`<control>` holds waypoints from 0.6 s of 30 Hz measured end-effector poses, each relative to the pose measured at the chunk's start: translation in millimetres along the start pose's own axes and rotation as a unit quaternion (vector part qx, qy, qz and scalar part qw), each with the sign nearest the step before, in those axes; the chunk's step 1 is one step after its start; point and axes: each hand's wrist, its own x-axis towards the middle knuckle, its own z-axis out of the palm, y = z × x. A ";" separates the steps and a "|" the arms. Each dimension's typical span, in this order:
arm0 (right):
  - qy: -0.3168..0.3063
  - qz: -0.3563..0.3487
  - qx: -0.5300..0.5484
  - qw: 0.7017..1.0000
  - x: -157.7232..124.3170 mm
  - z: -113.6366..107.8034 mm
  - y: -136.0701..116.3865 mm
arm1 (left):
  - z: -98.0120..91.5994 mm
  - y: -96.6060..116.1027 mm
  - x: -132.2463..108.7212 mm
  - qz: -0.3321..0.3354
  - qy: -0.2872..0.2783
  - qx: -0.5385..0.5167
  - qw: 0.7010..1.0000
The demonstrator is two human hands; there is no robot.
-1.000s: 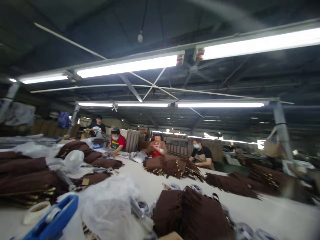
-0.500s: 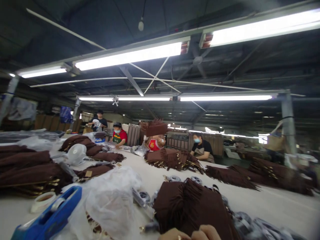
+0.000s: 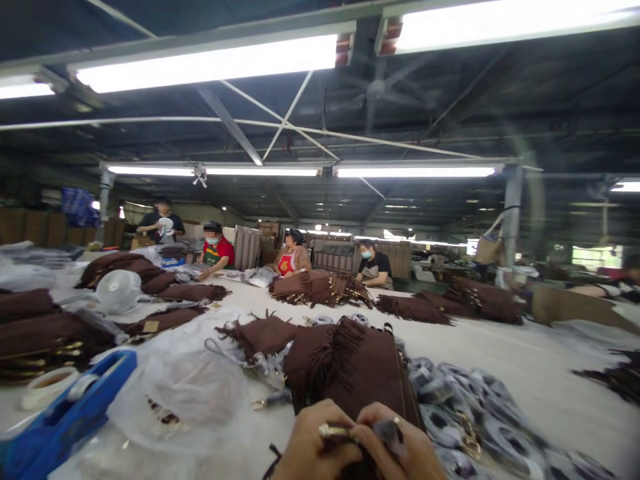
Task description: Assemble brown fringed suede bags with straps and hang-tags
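At the bottom middle of the head view my left hand [image 3: 313, 445] and my right hand [image 3: 400, 445] are closed together on a small gold metal fitting [image 3: 336, 431] with a dark strap end. They sit at the near edge of a stack of brown fringed suede bags [image 3: 350, 363]. Only the backs and knuckles of both hands show; the fingertips are hidden.
A blue tape dispenser [image 3: 60, 420] and a tape roll [image 3: 43, 389] lie at the left by clear plastic bags [image 3: 185, 387]. Wrapped grey parts [image 3: 470, 413] lie to the right. More brown bag piles cover the long white table [image 3: 540, 373]. Several workers [image 3: 373, 267] sit along the far side.
The camera has tilted down and turned right. My two hands, absent a second ago and just peeking in half a second ago, are now in view, closed on the fitting.
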 end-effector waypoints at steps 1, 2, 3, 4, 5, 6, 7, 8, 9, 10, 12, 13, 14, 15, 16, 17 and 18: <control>-0.004 0.014 0.001 1.000 -0.8 -4.5 -4.7 | 1.1 6.5 -0.3 -0.030 -0.003 -0.027 0.999; 0.000 0.031 0.001 1.000 -1.4 -9.1 -9.7 | 2.1 12.5 -0.2 -0.053 -0.007 -0.042 0.998; 0.005 0.049 0.002 0.999 -1.6 -13.9 -14.5 | 2.8 17.9 0.5 -0.061 -0.012 -0.040 0.997; 0.005 0.067 0.004 0.998 -1.6 -18.9 -18.6 | 3.7 22.6 2.1 -0.054 -0.014 -0.023 0.998; 0.006 0.089 0.011 0.996 -1.4 -24.2 -21.8 | 5.0 26.7 4.7 -0.039 -0.020 -0.004 0.999; 0.008 0.119 0.026 0.993 -0.8 -29.9 -24.1 | 7.0 30.5 8.4 -0.026 -0.026 0.010 0.999; 0.007 0.158 0.055 0.986 0.1 -36.2 -26.0 | 10.0 34.1 13.2 -0.019 -0.034 0.014 0.999; 0.006 0.205 0.095 0.974 1.5 -43.3 -27.6 | 13.9 38.0 18.8 -0.016 -0.043 0.008 0.999; 0.008 0.253 0.141 0.957 3.6 -51.4 -29.5 | 18.8 42.4 25.2 -0.016 -0.049 -0.004 0.999; 0.012 0.297 0.187 0.937 6.4 -60.3 -31.9 | 24.4 47.4 31.9 -0.017 -0.050 -0.021 0.998; 0.029 0.352 0.243 0.904 12.9 -80.5 -38.3 | 35.8 59.3 44.8 -0.014 -0.042 -0.053 0.998; 0.041 0.362 0.250 0.897 15.8 -91.0 -42.1 | 41.0 65.7 50.5 -0.006 -0.036 -0.064 0.997; 0.052 0.364 0.246 0.897 18.1 -101.1 -45.9 | 45.7 71.9 55.4 0.006 -0.034 -0.073 0.997; 0.059 0.362 0.238 0.899 19.3 -110.2 -49.2 | 49.8 77.6 59.5 0.022 -0.038 -0.079 0.996; 0.065 0.358 0.228 0.903 19.5 -118.0 -51.7 | 53.7 82.4 62.8 0.041 -0.050 -0.085 0.994; 0.070 0.352 0.218 0.907 18.8 -124.1 -53.1 | 57.7 86.2 65.5 0.058 -0.063 -0.090 0.992; 0.075 0.346 0.209 0.912 17.6 -128.6 -53.0 | 62.2 89.1 67.8 0.069 -0.071 -0.096 0.990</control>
